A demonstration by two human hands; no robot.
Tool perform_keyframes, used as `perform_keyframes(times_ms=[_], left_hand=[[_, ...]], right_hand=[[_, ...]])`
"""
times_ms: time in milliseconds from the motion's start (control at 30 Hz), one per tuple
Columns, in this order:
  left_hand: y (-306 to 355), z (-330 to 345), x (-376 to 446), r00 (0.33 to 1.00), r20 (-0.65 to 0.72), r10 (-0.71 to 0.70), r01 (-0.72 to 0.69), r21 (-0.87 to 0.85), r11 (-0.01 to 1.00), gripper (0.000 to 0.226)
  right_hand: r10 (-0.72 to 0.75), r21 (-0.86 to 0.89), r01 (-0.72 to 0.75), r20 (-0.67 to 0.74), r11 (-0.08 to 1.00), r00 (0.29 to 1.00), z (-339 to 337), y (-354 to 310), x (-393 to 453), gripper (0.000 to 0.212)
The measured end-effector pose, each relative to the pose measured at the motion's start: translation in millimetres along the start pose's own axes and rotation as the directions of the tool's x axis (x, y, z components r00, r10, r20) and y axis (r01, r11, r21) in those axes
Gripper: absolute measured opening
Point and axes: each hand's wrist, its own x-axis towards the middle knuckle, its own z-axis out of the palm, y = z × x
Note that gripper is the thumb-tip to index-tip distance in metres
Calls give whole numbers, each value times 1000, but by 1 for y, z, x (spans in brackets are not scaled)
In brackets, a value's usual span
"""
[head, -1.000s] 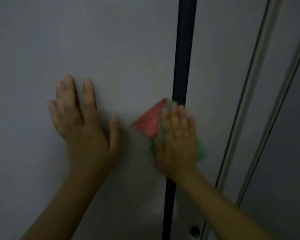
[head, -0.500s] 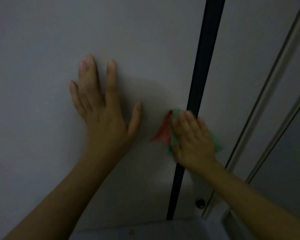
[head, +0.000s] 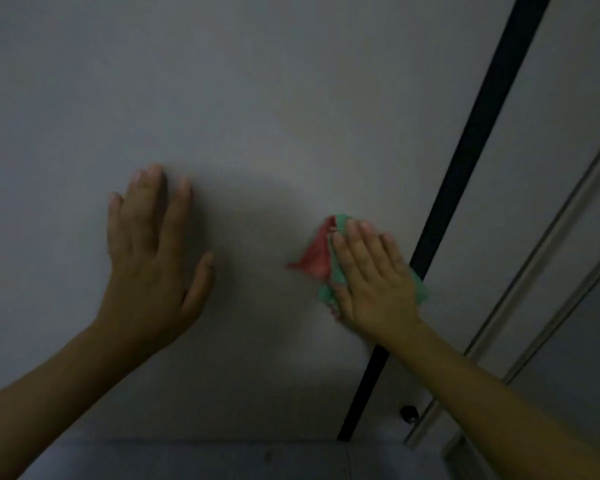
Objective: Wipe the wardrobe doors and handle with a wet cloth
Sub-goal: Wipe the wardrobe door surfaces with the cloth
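Observation:
The pale grey wardrobe door (head: 257, 98) fills most of the dim view. My left hand (head: 149, 258) lies flat against it with straight, spread fingers. My right hand (head: 374, 282) presses a red and green cloth (head: 317, 258) flat onto the door, fingers straight. The cloth sticks out to the left of and below the hand. A dark vertical strip (head: 471, 150) runs along the door's right edge, just right of my right hand. A second pale door (head: 551, 116) lies beyond the strip.
Pale metal frame rails (head: 548, 237) slant down the right side. A small dark knob (head: 408, 414) sits low near the strip's bottom end. The floor (head: 187, 459) shows along the bottom edge.
My right hand and the cloth have slid left off the dark strip onto the door panel. The view has tilted down, so the floor now shows. My left hand stays flat on the door.

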Motion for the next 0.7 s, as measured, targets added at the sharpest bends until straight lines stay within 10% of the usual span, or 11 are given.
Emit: perform_keyframes(times_ms=[200,400,700], left_hand=[[-29,-15,-15,999,26,-22,22,-5,1000,68],[-67,-25,-22,995,-27,-98,97,-28,995,68],[-121,-38,-34,964,-150,-219,206,-99,974,67]], right_hand=[[464,85,-458,-83,885,882,-6,-29,85,71],[-48,-10,48,35,999,998,15,-80,71,63],[-245,20,245,-3,969,969,16,-125,174,53]])
